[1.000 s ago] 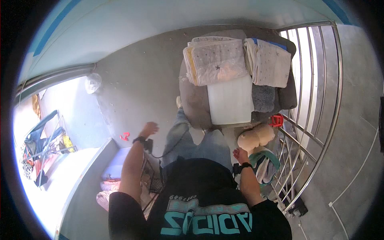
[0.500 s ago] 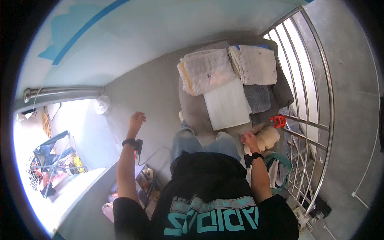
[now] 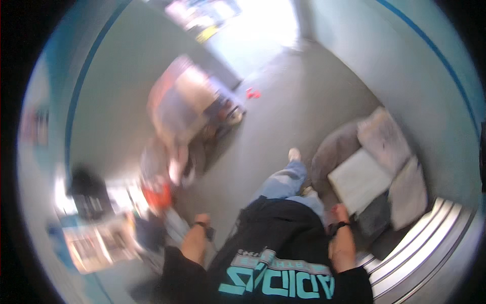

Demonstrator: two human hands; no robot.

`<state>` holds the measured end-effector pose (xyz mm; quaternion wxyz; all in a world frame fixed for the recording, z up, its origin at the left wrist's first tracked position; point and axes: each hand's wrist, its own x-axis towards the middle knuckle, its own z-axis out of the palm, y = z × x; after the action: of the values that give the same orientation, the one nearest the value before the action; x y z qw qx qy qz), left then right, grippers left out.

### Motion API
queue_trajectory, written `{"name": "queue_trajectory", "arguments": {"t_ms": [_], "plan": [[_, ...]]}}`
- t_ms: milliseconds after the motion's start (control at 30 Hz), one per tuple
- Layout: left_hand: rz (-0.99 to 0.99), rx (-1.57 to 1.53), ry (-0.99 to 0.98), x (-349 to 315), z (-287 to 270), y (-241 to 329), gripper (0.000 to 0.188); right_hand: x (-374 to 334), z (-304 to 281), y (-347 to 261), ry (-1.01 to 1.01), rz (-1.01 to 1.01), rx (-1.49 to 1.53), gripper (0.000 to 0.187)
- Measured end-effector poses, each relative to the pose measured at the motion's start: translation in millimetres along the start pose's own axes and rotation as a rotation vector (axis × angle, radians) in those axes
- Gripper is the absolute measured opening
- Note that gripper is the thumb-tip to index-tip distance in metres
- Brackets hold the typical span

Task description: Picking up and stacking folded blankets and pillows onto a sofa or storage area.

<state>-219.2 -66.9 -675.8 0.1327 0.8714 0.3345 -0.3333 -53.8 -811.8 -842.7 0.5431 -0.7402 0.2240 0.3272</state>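
Observation:
My left hand point(image 3: 202, 219) hangs low beside my body, a dark band at its wrist. Nothing shows in it, and blur hides how its fingers lie. Close to the near edge of a grey padded seat point(image 3: 331, 152) is my right hand point(image 3: 339, 211), also with a dark wristband. Its fingers are small and smeared, so a grip cannot be made out. On the seat lie a folded white sheet point(image 3: 359, 181), a dark grey fluffy cloth point(image 3: 373, 217) and pale folded cloths point(image 3: 386, 141).
Metal bars point(image 3: 420, 238) rise at the lower right. To the left stands a blurred, cloth-covered heap point(image 3: 177, 106) with shoes point(image 3: 234, 116) beside it. A small red object point(image 3: 252, 93) lies on the grey floor point(image 3: 283, 111). A bright doorway point(image 3: 268, 25) opens at the far end.
My view has swung left, bringing the seat and cloths to my right and the cloth-covered heap into sight. My left hand has come down from its raised position. One leg now reaches forward.

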Motion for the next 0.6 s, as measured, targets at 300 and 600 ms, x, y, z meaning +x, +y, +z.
{"name": "queue_trajectory", "arguments": {"t_ms": [300, 600], "plan": [[-0.477, -1.213, -0.282, -232.1, 214.9, -6.8, 0.03, 40.3, 68.0, -142.1, -0.221, 0.121, -0.146, 0.01], [-0.55, -1.63, -0.31, -273.5, 274.3, -75.1, 0.041, 16.5, 360.3, -243.8, -0.481, -0.122, -0.506, 0.018]]}}
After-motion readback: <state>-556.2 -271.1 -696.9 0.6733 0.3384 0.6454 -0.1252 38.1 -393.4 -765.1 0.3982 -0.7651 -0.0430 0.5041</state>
